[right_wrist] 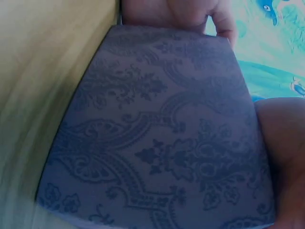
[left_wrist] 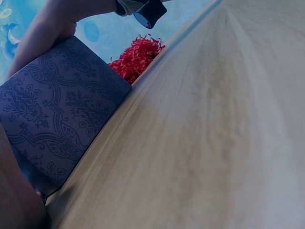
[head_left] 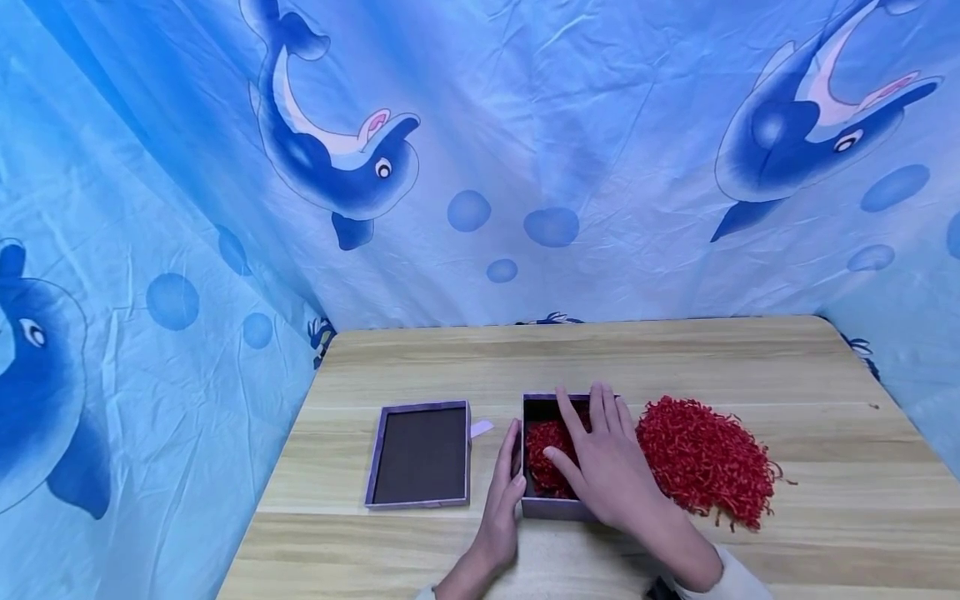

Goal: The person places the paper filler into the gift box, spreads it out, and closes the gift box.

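A purple-grey patterned box (head_left: 553,508) stands on the table with its top uncovered, and red shredded paper (head_left: 544,442) lies inside. My left hand (head_left: 498,512) rests along the box's left wall with its fingers extended. Over the box my right hand (head_left: 611,467) lies palm down, fingers spread across the opening; whether its palm presses the shreds is hidden. The damask-patterned front of the box (left_wrist: 62,105) fills part of the left wrist view. It also fills most of the right wrist view, with my left hand (right_wrist: 181,12) at its far end.
Right of the box a loose heap of red shredded paper (head_left: 708,462) spreads over the wooden table (head_left: 570,358). To the left lies a shallow lid (head_left: 420,454), dark inside, with a pale ribbon tab (head_left: 482,427). A blue dolphin-printed curtain (head_left: 525,150) hangs behind.
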`<state>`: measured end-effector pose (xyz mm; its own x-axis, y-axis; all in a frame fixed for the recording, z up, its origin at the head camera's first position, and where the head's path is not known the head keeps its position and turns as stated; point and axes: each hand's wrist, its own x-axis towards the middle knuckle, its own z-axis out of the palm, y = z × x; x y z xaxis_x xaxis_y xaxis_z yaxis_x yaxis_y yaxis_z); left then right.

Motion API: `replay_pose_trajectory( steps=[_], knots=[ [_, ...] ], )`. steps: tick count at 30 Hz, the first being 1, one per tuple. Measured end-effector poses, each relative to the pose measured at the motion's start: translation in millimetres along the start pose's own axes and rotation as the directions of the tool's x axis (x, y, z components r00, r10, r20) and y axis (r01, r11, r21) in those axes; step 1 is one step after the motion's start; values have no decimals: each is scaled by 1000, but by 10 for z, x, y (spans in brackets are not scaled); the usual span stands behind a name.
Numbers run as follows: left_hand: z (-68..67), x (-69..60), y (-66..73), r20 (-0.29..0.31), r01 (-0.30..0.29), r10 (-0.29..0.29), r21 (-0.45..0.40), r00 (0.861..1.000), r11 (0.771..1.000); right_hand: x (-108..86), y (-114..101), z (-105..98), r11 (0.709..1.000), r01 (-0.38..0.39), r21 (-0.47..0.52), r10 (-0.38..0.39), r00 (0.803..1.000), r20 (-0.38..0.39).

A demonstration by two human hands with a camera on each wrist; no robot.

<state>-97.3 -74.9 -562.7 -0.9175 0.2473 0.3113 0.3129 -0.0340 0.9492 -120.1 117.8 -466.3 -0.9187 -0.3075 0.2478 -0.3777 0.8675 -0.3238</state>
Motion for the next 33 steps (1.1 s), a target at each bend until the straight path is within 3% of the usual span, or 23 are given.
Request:
replay_pose_trajectory(
  steps=[3,6,10,13,16,20,24,27,33],
  knots=[
    [-1,2,-2,3,-11,11,-4,1000,1000,-34,-31,-14,1000,10,2,-10,1000,27],
    [-3,6,-6,6,-25,25,-14,1000,1000,-60,-61,-29,998,5,59,-11,995,100],
    [-10,13,-4,7,-36,36,-33,999,999,-70,-94,-26,990,-23,137,-12,969,246],
    [-12,11,3,8,-33,33,-41,999,999,-75,-110,-15,991,-27,134,-13,958,287],
    [-12,7,11,11,-30,30,-38,999,999,-85,-123,-26,992,-8,125,-22,973,231],
    [-11,8,20,14,-34,35,-39,999,999,-93,-144,-57,991,31,132,-41,996,79],
    [-8,10,24,12,-37,37,-35,999,999,-80,-161,-63,990,48,133,-42,998,-51],
    [-3,8,28,6,-31,31,-20,1000,999,-70,-167,-49,990,22,137,-13,997,-72],
    [-3,5,18,2,-18,18,-18,1000,1000,-61,-161,-8,992,-43,120,43,999,-1]
  ],
)
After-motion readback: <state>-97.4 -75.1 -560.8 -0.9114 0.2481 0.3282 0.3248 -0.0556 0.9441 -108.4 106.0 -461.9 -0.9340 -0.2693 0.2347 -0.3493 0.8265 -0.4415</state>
